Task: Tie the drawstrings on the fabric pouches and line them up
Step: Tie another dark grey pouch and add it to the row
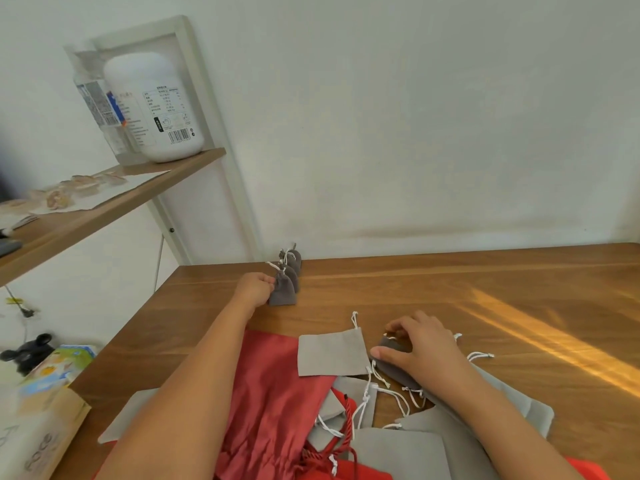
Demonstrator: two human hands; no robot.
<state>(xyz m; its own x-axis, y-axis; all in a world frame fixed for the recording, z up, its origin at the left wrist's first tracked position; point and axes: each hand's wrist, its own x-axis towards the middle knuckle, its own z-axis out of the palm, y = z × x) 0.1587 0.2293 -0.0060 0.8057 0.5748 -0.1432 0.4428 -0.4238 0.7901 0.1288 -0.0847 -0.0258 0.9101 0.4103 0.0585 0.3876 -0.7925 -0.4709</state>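
Note:
Three small dark grey tied pouches stand in a row near the table's far left corner; the nearest one (283, 292) is held at its neck by my left hand (254, 288). The other two (292, 262) stand behind it toward the wall. My right hand (417, 344) rests over a flat dark grey pouch (389, 345), thumb and fingers pinching its top edge. A flat light grey pouch (331, 353) with a white drawstring lies just left of that hand. More grey pouches with white cords (426, 441) lie in a heap near me.
Red fabric bags (277, 403) lie between my forearms on the wooden table (485, 306). A shelf (114, 202) at left carries a white container (152, 105) and a bottle. Boxes and a black toy (27, 351) sit below at left. The wall runs behind the table.

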